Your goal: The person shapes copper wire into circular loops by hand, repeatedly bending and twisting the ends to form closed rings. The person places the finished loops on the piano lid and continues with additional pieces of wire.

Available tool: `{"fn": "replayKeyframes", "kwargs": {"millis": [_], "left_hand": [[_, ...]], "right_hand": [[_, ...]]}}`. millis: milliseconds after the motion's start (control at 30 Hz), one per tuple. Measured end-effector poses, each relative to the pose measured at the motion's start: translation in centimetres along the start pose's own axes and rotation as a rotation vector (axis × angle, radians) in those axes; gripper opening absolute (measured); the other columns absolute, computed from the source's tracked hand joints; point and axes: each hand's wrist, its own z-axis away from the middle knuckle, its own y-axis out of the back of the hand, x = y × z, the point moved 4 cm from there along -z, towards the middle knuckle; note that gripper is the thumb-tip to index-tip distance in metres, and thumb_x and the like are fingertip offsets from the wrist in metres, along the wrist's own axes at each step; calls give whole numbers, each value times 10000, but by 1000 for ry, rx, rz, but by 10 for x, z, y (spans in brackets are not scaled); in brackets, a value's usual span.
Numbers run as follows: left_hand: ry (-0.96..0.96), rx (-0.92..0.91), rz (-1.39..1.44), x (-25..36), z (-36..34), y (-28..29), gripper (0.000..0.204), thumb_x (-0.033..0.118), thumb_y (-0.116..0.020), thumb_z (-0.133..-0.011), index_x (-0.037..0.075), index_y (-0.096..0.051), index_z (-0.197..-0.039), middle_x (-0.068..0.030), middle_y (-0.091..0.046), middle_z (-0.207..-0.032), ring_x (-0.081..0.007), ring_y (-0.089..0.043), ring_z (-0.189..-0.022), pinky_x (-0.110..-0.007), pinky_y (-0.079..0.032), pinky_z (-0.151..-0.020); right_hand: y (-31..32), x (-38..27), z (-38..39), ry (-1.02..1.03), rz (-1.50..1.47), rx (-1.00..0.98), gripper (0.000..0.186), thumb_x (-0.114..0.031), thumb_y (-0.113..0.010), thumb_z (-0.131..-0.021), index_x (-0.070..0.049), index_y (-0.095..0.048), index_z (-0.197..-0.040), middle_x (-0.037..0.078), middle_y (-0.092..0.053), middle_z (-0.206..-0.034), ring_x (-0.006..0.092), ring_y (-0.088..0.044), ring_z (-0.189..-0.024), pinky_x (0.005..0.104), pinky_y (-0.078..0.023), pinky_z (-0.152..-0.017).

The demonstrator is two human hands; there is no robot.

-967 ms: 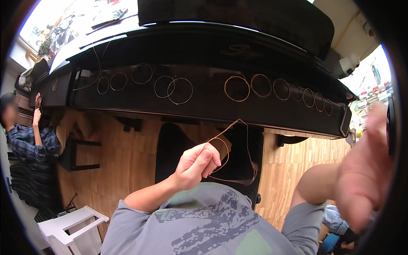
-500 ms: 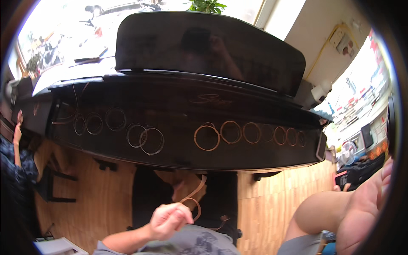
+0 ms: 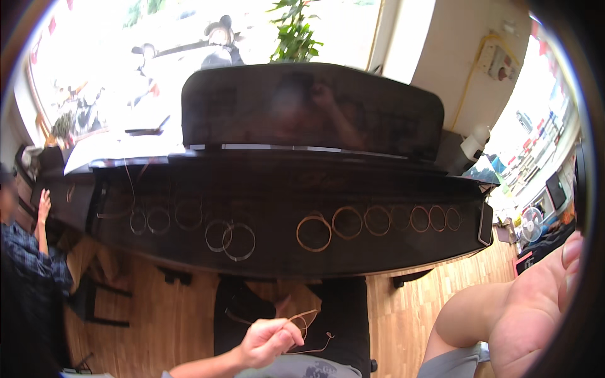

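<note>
My left hand (image 3: 272, 342) is closed, low in the middle, with a thin copper-coloured coiled wire string (image 3: 306, 325) pinched at its fingertips. Part of the loop stands out beyond the fingers, and a loose thin end (image 3: 329, 339) trails to the right over my grey clothing. At the right rim my right hand (image 3: 539, 315) is raised very close to the camera. Its fingers are mostly cut off by the picture's edge, so whether they grip anything is hidden. Ahead lies a long glossy black instrument top (image 3: 277, 217) bearing several coiled strings, silver loops (image 3: 238, 242) leftward and copper loops (image 3: 314, 234) rightward.
An upright black panel (image 3: 309, 107) rises behind the coils. White paper (image 3: 113, 151) lies at the far left. Another person's hand (image 3: 44, 205) rests by the left end. A black stool (image 3: 107, 305), a fan (image 3: 531, 222), a white camera-like device (image 3: 476, 142) and a plant (image 3: 296, 34) surround it.
The view has tipped upward, so the instrument sits lower in the picture. My left hand has shifted slightly right and down with the coiled string still held. My right hand stays raised.
</note>
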Motion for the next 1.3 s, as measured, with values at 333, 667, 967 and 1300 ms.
{"fn": "replayKeyframes", "kwargs": {"millis": [333, 667, 967, 1300], "left_hand": [[138, -22, -74, -12, -1, 2, 478, 334, -354, -953, -50, -628, -873, 19, -399, -467, -63, -322, -432, -246, -272, -449], [175, -97, -157, -33, 24, 1, 246, 189, -468, -992, 26, -622, -890, 37, -487, -595, -35, -422, -538, -212, -351, -485], [293, 169, -268, -53, 40, 11, 269, 184, -516, -974, 19, -630, -794, 24, -533, -580, -22, -455, -497, -193, -345, -436], [284, 249, 38, -53, 27, 32, 220, 173, -534, -965, 12, -582, -823, 13, -490, -574, -80, -467, -483, -223, -409, -490]], "right_hand": [[-25, -3, 3, -110, -52, -48, 423, -268, -794, -728, -41, -638, -1048, 60, -596, -853, 189, -594, -712, 298, -460, -624], [-140, -108, 239, -911, -306, -536, 371, -206, -672, -858, -22, -574, -1166, 119, -577, -1003, 227, -576, -886, 319, -477, -772], [-138, -115, 256, -1187, -314, -578, 189, -136, -633, -887, -45, -628, -1053, 92, -651, -841, 210, -633, -677, 301, -504, -627], [-136, -76, 261, -1219, -415, -691, 165, -144, -627, -896, -44, -682, -1016, 90, -653, -863, 197, -640, -745, 276, -498, -649]]}}
